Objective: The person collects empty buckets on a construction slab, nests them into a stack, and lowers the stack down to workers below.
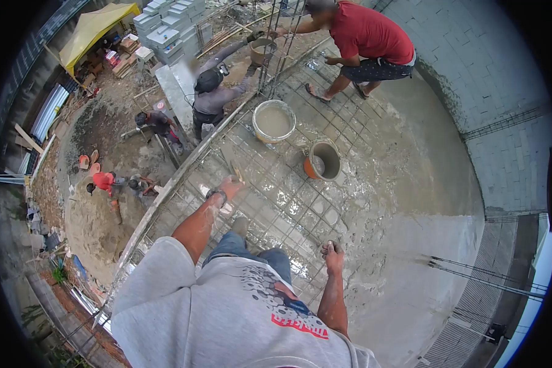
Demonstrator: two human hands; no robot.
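Note:
My left hand point(230, 186), with a dark band at the wrist, reaches out over the wet steel mesh point(276, 205). Its fingers look stretched out, and a thin light strip point(236, 170) shows just beyond them; contact is unclear. My right hand point(333, 254) hangs low over the mesh's right part, fingers curled in, nothing visible in them. Ahead stand a white-rimmed bucket point(274, 122) full of grey mix and an orange bucket point(314, 167), its inside coated grey. Neither hand touches a bucket.
Wet concrete point(405, 190) spreads right of the mesh, toward a block wall point(478, 80). A slab edge point(159, 205) drops off at left, with several people below. A person in red point(374, 37) and a person in grey point(218, 98) reach to another bucket point(263, 52) beside upright rebar.

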